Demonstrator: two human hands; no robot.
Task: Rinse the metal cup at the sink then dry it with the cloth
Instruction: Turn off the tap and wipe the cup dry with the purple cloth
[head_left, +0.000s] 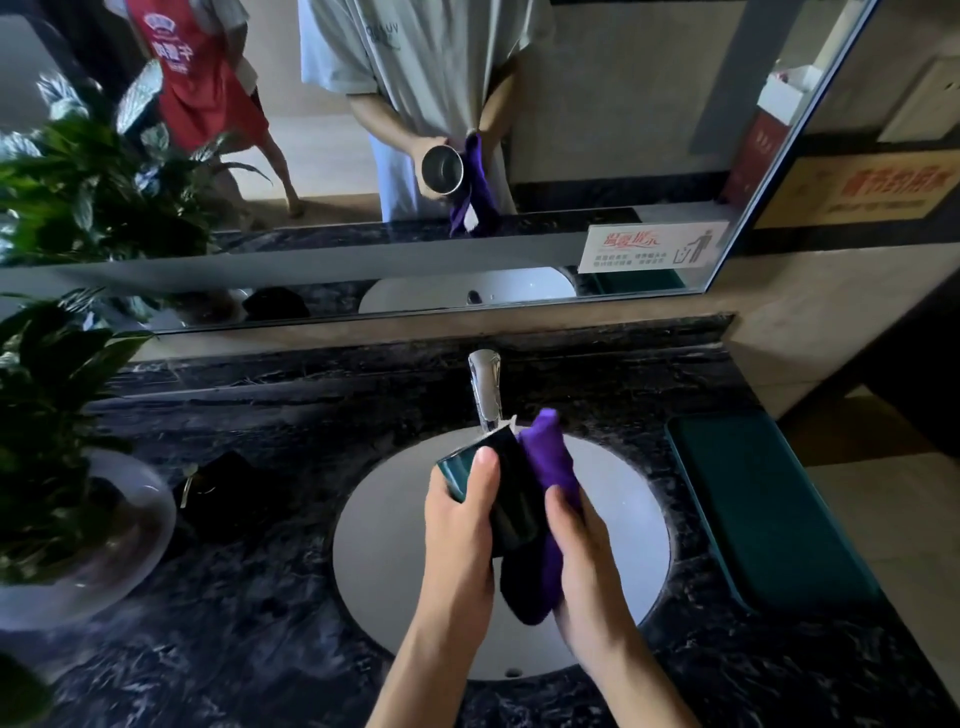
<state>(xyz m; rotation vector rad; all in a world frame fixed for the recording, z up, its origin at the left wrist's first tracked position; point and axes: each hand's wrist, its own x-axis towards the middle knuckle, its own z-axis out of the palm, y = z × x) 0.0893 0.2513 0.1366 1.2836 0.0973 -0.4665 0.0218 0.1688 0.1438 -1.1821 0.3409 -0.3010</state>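
In the head view the left hand (460, 525) grips the metal cup (498, 488), tilted with its mouth toward the tap (485, 389), above the sink (628, 525) at the middle of the worktop (249, 623). The right hand (582, 561) is closed on the purple cloth (553, 499), which lies against the cup's side. No water runs that I can see, so rinsing looks finished and drying seems under way; how dry the cup is cannot be told

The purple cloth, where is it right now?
In the head view, the purple cloth is in the right hand, pressed against the metal cup over the sink, just below the faucet.
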